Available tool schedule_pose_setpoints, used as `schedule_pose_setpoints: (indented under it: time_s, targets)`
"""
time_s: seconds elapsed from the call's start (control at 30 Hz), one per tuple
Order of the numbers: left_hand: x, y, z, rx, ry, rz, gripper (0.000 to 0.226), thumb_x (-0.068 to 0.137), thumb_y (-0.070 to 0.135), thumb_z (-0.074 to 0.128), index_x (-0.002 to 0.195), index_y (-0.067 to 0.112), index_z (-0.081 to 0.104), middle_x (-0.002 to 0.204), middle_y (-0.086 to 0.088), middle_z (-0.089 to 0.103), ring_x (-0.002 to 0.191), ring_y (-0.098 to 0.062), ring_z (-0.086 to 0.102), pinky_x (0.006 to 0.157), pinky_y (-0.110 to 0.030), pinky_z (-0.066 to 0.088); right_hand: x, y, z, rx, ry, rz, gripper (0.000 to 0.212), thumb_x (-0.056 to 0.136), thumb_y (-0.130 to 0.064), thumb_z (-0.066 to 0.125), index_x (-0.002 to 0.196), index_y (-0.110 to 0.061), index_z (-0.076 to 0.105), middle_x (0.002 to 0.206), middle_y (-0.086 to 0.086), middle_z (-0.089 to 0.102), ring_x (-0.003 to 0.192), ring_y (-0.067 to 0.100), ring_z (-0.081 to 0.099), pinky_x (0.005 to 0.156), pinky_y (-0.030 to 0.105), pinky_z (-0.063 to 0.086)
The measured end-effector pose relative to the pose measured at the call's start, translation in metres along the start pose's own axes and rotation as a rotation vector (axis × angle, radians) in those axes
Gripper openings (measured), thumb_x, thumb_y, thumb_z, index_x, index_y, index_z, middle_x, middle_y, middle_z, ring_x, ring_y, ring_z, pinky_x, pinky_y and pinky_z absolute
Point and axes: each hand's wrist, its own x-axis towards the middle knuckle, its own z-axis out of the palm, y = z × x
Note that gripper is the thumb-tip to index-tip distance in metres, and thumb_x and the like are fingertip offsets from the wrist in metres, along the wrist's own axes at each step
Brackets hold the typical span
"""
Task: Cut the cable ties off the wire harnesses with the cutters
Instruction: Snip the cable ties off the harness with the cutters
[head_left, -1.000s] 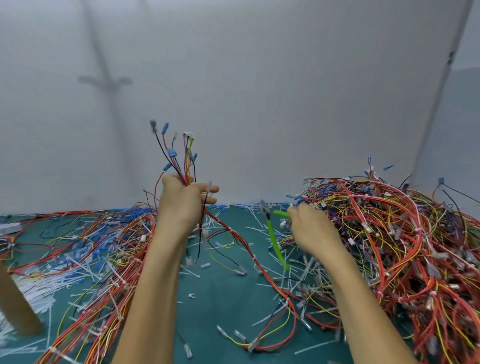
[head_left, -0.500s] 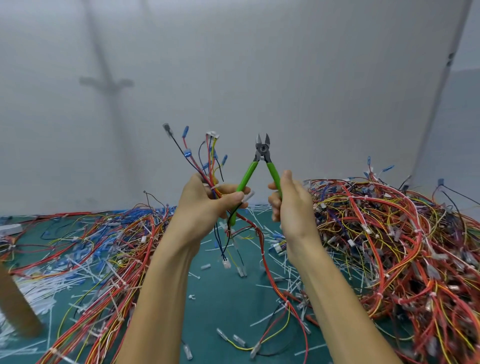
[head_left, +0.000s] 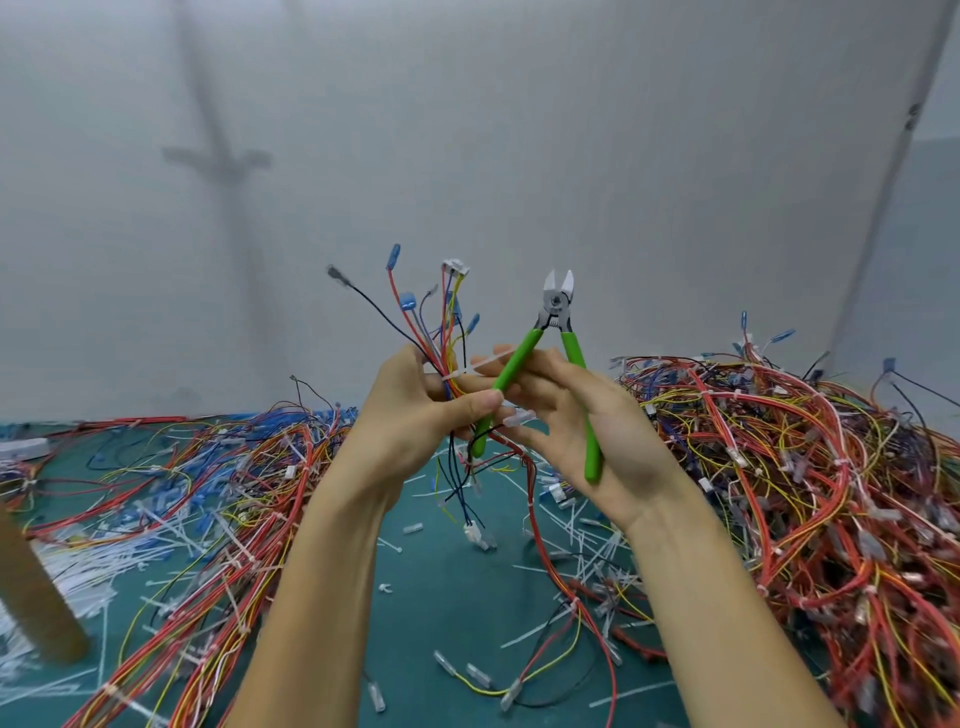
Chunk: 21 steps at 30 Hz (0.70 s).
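Observation:
My left hand (head_left: 415, 415) grips a wire harness (head_left: 441, 322) upright in front of me, its blue and white connectors fanning out above my fist. A white cable tie (head_left: 470, 368) wraps the bundle just above my fingers, its tail sticking out to the right. My right hand (head_left: 582, 431) holds the green-handled cutters (head_left: 556, 332) with the jaws pointing up and slightly apart; one handle crosses behind my left fingertips. The fingers of my right hand touch the harness near the tie. The harness's lower wires hang to the green mat.
A big tangled pile of red, yellow and orange harnesses (head_left: 810, 467) fills the right side. More harnesses (head_left: 218, 478) and several cut white ties (head_left: 83, 566) lie on the green mat (head_left: 441, 613) at left. A brown post (head_left: 36, 597) stands at lower left. A white wall rises behind.
My right hand lifted the cutters off the mat and brought them up beside the harness. Both hands moved together to the centre, and the right fingers now reach the tie.

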Motion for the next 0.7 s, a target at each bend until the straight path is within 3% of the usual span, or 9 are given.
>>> schedule_pose_setpoints:
  time_s: [0.07, 0.2, 0.4, 0.57, 0.7]
  targets:
    - [0.000, -0.001, 0.002, 0.011, 0.015, -0.010, 0.032, 0.081, 0.000, 0.074, 0.102, 0.006, 0.051, 0.081, -0.006, 0.077, 0.072, -0.018, 0.074, 0.057, -0.022, 0.056, 0.000, -0.003, -0.001, -0.091, 0.060, 0.005, 0.042, 0.107, -0.031, 0.036, 0.125, -0.001, 0.058, 0.123, 0.018, 0.068, 0.118, 0.025, 0.064, 0.082, 0.031, 0.055]
    - [0.003, -0.003, 0.004, -0.045, 0.067, -0.049, 0.015, 0.089, 0.005, 0.067, 0.099, 0.006, 0.056, 0.084, -0.017, 0.074, 0.075, -0.023, 0.073, 0.066, -0.029, 0.060, 0.000, -0.008, -0.004, -0.258, 0.174, 0.043, 0.042, 0.105, -0.042, 0.037, 0.115, -0.012, 0.063, 0.116, 0.009, 0.073, 0.112, 0.023, 0.067, 0.088, 0.039, 0.052]
    - [0.006, -0.003, 0.000, -0.257, 0.128, -0.118, 0.006, 0.096, 0.004, 0.056, 0.096, 0.002, 0.062, 0.080, -0.010, 0.075, 0.083, -0.027, 0.075, 0.066, -0.022, 0.058, -0.004, -0.016, -0.012, -0.322, 0.349, 0.052, 0.036, 0.103, -0.041, 0.044, 0.114, -0.012, 0.063, 0.098, 0.010, 0.074, 0.088, 0.027, 0.074, 0.078, 0.040, 0.059]
    - [0.004, -0.004, -0.001, -0.401, 0.071, -0.138, 0.013, 0.099, 0.002, 0.050, 0.098, 0.000, 0.063, 0.091, -0.011, 0.072, 0.092, -0.031, 0.073, 0.074, -0.027, 0.060, -0.006, -0.017, -0.012, -0.447, 0.280, 0.065, 0.050, 0.099, -0.053, 0.041, 0.098, -0.010, 0.065, 0.084, 0.009, 0.063, 0.072, 0.026, 0.068, 0.072, 0.040, 0.059]
    - [0.003, -0.004, 0.001, -0.424, 0.089, -0.080, 0.013, 0.093, 0.000, 0.055, 0.099, -0.001, 0.067, 0.094, -0.014, 0.073, 0.091, -0.026, 0.073, 0.074, -0.023, 0.058, -0.006, -0.015, -0.010, -0.788, 0.158, 0.124, 0.048, 0.100, -0.052, 0.036, 0.102, -0.014, 0.064, 0.087, 0.005, 0.065, 0.073, 0.014, 0.066, 0.074, 0.035, 0.058]
